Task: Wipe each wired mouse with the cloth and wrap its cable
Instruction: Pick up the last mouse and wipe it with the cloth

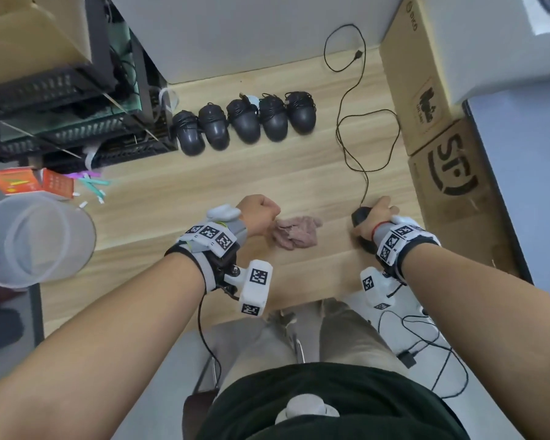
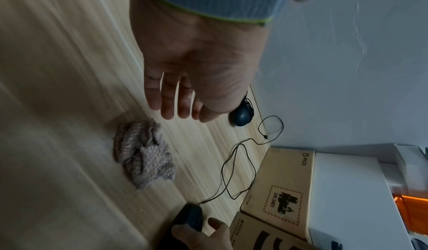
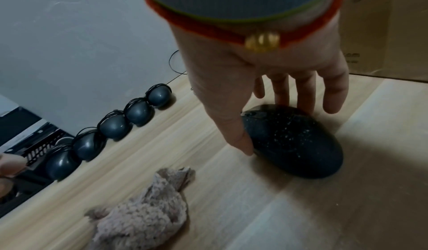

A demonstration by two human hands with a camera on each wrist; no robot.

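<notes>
A person seated at a light wooden desk [image 1: 299, 173] grips a dusty black mouse [image 3: 294, 142] with the right hand [image 1: 373, 219], thumb pressed to the mouse's near side and fingers curved over its far side, near the desk's right edge beside two cardboard boxes [image 1: 426, 100]. The mouse sits flat on the desk, speckled with pale flecks, and its thin black cable [image 1: 356, 122] trails away from it in loose loops across the desk toward the wall, ending in a plug [image 1: 358, 54] lying at the back of the desk. The left hand [image 2: 197, 74] hovers just above the desk with fingers [image 2: 169, 100] loosely extended and slightly parted, holding nothing, just beside a crumpled pinkish cloth [image 1: 294, 231]. The cloth lies bunched on the desk between the two hands, apart from the mouse. At the back of the desk five more dark mice [image 1: 245, 120] stand in a tight row, side by side, each with its cable wound round its body. To the left are black plastic trays [image 1: 61, 90], a small orange carton [image 1: 34, 182] and a clear plastic cup [image 1: 35, 236]. Both wrists carry white camera rigs bearing black-and-white square markers, and a red string bracelet [image 3: 231, 29] with a gold bead circles the right wrist.
</notes>
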